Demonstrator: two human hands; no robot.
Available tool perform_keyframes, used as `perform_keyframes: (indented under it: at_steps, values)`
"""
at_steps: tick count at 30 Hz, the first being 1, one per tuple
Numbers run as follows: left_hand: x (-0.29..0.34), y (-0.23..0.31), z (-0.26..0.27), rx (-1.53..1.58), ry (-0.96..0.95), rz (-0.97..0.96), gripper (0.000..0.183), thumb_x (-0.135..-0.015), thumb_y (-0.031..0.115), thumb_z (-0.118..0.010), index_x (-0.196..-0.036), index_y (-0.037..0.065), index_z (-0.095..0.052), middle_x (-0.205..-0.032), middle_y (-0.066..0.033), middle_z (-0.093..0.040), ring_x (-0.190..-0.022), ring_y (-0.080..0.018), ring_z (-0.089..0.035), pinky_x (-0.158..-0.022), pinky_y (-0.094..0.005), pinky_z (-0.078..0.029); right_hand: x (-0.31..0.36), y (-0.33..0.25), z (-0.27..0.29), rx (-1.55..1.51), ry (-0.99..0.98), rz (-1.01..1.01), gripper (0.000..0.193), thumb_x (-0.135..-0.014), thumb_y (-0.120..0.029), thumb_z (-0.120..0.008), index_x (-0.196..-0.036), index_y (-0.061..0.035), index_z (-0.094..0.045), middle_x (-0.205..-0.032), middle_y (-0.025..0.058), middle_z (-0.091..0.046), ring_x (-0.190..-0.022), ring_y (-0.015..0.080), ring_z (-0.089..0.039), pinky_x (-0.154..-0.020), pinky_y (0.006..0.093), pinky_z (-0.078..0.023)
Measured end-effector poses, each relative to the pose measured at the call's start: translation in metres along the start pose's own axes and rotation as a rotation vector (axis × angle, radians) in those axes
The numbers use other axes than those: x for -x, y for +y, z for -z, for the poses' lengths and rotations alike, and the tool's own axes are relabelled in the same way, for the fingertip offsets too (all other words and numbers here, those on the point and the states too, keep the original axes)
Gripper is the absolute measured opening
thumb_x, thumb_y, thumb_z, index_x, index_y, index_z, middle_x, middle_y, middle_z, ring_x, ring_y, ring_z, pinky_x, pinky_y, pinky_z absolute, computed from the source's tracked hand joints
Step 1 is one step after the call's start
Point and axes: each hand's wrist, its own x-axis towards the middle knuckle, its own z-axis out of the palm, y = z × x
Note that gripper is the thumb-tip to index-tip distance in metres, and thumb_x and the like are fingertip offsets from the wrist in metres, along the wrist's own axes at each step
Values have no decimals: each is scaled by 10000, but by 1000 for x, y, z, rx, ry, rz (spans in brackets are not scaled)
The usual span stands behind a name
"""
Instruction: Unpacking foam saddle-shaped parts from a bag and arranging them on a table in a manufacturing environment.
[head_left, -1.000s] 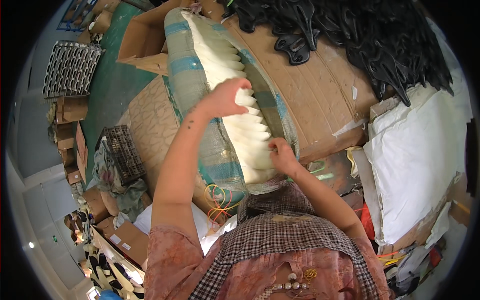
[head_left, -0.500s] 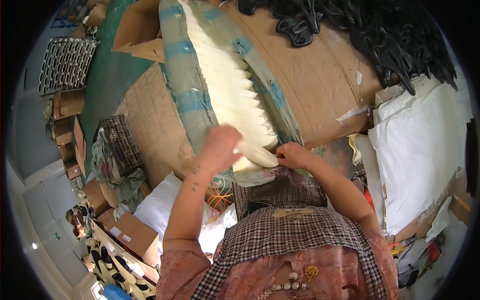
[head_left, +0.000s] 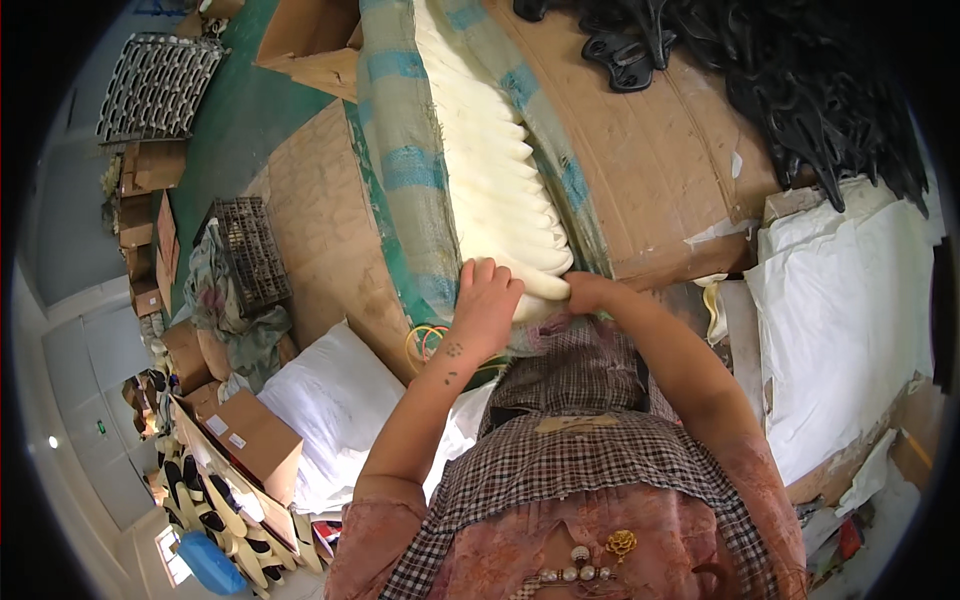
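Head view: a long row of cream, sole-shaped pieces (head_left: 495,180) lies nested in a green-and-blue woven sack (head_left: 400,170) on the cardboard-covered worktop (head_left: 660,170), its long axis running straight away from the person toward the top of the picture. Both hands meet at the near end of that row. The left hand (head_left: 487,305) is curled over the nearest cream piece (head_left: 540,285), fingers bent down on it — a closed grip. The right hand (head_left: 585,292) touches the same piece's right tip; it looks closed, though how far cannot be told. The rest of the row lies beyond both hands, about equally near to each. A heap of black moulded parts (head_left: 790,70) lies well apart, far right.
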Motion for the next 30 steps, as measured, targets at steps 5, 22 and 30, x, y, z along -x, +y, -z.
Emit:
perform_keyframes:
  at_steps: [5, 22, 30]
  values:
    - [14, 8, 2, -198, -65, 192, 400, -629, 43, -669, -1009, 68, -544, -1097, -112, -465, -1220, -341, -342, -1052, -600, -159, 26, -38, -2, 166, 76, 48, 282, -662, -134, -635, -908, -2, -670, -967, 203, -651, -916, 318, -634, -783, 409, -509]
    - [-37, -17, 36, 61, 348, 192, 849, -484, 372, -828, -1144, 26, -423, -1125, -131, -478, -1081, -324, -440, -976, -543, -264, 93, -103, 78, 29, 1005, 502, 365, -696, -26, -615, -1054, -29, -540, -1049, 112, -537, -987, 299, -556, -691, 347, -523]
    - [-103, 10, 20, -10, 129, 211, 643, -575, 270, -774, -1095, 34, -479, -1054, -139, -466, -1027, -323, -435, -926, -450, -341, 60, -61, 11, -1589, 281, -11, 699, -806, -448, -656, -1299, -71, -333, -1260, 139, -432, -1064, 287, -506, -766, 444, -502]
